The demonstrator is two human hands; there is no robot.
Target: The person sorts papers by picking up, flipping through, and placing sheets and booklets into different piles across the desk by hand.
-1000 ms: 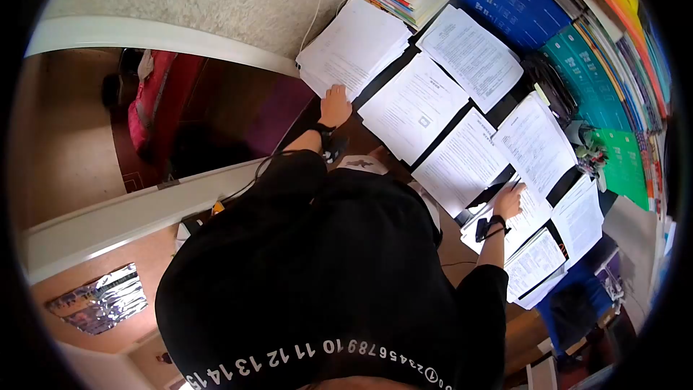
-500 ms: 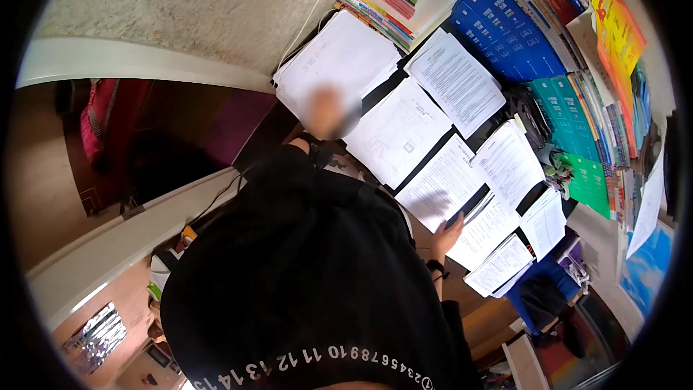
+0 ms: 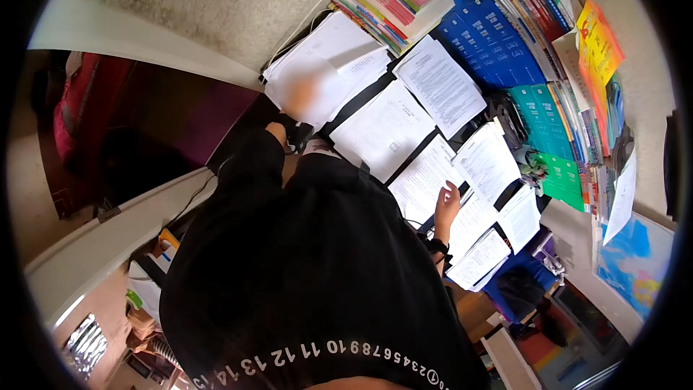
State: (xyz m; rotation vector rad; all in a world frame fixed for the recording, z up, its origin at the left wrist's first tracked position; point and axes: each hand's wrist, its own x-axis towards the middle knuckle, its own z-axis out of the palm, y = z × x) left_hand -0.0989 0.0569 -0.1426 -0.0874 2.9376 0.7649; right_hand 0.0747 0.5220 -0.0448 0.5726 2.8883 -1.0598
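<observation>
My left hand (image 3: 299, 96) is over the lower left edge of a stack of white sheets (image 3: 336, 49) at the upper left. A blur covers its fingers, so I cannot make out whether it holds anything. My right hand (image 3: 446, 211) is above printed pages on the right, with its fingers loosely bent and apart and nothing visible in them. Nearest to it are a printed sheet (image 3: 426, 179) on its left and another page (image 3: 473, 218) on its right. A dark band is on each wrist.
More paper piles (image 3: 440, 87) cover the dark desk. Stacked books (image 3: 393, 0), blue volumes (image 3: 491, 43), teal volumes (image 3: 541, 119) and a green book (image 3: 561, 180) line the far side. A blue bin-like container (image 3: 509, 289) stands at the right end. A thin cord runs along the wall.
My right hand has lifted from the pages and its fingers now bend upward. My left hand has shifted slightly left over the stack. The whole view has moved a little.
</observation>
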